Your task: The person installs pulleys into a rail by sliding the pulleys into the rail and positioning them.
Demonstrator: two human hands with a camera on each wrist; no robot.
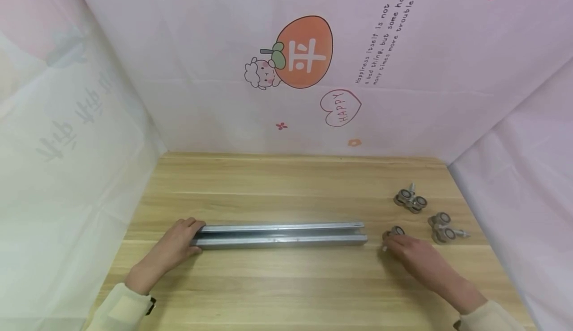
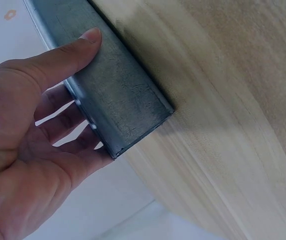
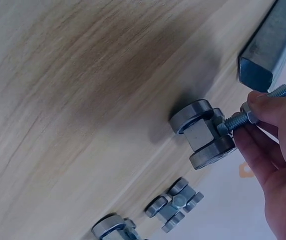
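Note:
A slotted metal rail (image 1: pixel 282 241) lies lengthwise on the wooden table. My left hand (image 1: pixel 176 241) grips its left end; in the left wrist view the thumb lies on one face of the rail (image 2: pixel 123 95) and the fingers curl around the far side. Just off the rail's right end, my right hand (image 1: pixel 418 261) pinches the threaded bolt of a wheeled roller (image 1: pixel 397 230). The right wrist view shows the roller's wheels (image 3: pixel 192 116) pointing away from the fingers, near the table, with a nut on the bolt between thumb and fingers. Whether the wheels touch the table I cannot tell.
Two more wheeled rollers, one (image 1: pixel 411 201) farther back and one (image 1: pixel 445 229) at the right with its bolt pointing right, lie on the table (image 1: pixel 268 187). Printed cloth (image 1: pixel 215 102) hangs behind the table and on both sides.

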